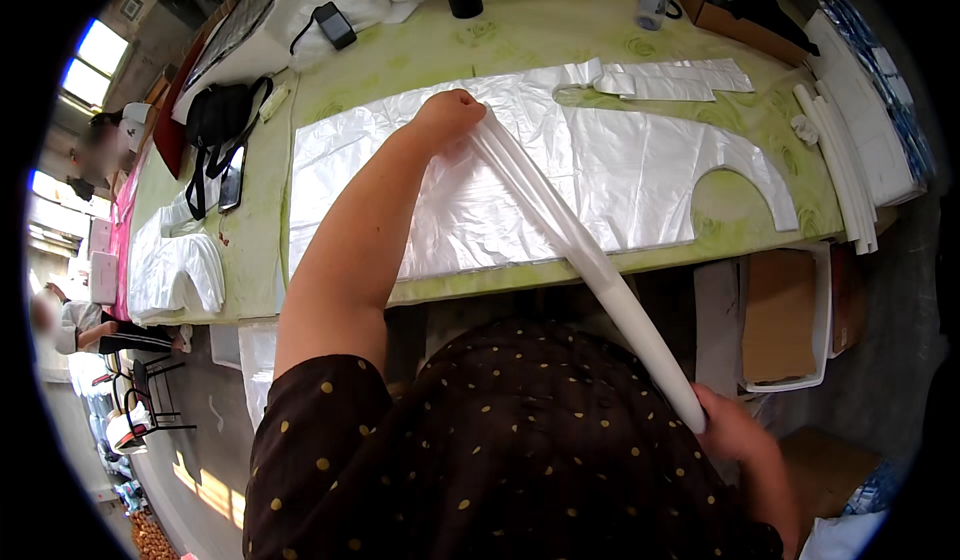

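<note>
Head — white film (624, 310) — bin (825, 310) with cardboard (780, 310)

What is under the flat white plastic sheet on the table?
The green floral table cover shows around the white plastic sheet and inside its curved cutout; whether anything else lies underneath is hidden.

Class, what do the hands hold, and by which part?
A long white plastic strip: left hand at its far end, right hand at its near end.
</note>
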Demonstrator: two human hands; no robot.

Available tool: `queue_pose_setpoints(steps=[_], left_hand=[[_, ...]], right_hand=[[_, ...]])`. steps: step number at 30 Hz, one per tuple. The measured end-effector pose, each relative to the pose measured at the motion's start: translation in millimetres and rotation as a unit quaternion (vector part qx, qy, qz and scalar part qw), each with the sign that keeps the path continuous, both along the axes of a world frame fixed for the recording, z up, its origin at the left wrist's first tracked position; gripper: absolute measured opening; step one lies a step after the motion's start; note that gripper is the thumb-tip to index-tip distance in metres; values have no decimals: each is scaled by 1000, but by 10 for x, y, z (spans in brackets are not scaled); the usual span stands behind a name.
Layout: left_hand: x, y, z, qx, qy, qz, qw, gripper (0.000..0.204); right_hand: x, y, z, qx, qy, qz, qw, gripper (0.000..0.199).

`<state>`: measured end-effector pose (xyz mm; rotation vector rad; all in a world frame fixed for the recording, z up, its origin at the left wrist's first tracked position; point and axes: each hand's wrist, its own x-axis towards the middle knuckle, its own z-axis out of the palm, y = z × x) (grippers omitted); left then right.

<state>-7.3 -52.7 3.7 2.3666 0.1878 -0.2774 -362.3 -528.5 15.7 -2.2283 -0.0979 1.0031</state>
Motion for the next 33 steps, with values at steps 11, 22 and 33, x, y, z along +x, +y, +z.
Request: queue_pose_setpoints(steps=[11, 22, 33], left_hand=[[-115, -111, -86, 121, -315, 44, 940, 50], [-1913, -465, -152, 120, -249, -463, 842, 85], [-1946, -395, -221, 78, -311, -461, 827, 59]], right_hand=[[-303, -279, -417, 17, -37, -193, 980, 57], [1702, 503, 225, -22, -386, 56, 921, 48], [2816, 780, -97, -212, -479, -26, 851, 54]])
